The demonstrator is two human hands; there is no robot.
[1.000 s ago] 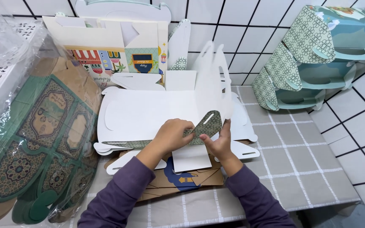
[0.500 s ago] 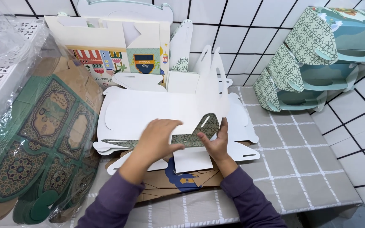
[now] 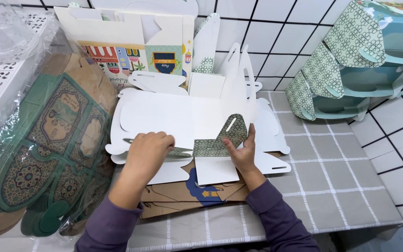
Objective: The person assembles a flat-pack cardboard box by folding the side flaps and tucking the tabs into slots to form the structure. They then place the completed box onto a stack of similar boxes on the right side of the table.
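My left hand presses the white card sheet flat at the worktop's middle; my right hand pinches its patterned flap.

The flat box blank is matt white card, smooth on its upper face, with a green patterned print on its folded flap. Beneath it lie sheets of brown kraft card, dull and slightly rough. The stack of green printed cards sits in glossy, crinkled clear plastic. The table cover looks like grey checked cloth. The wall tiles are glossy white ceramic.
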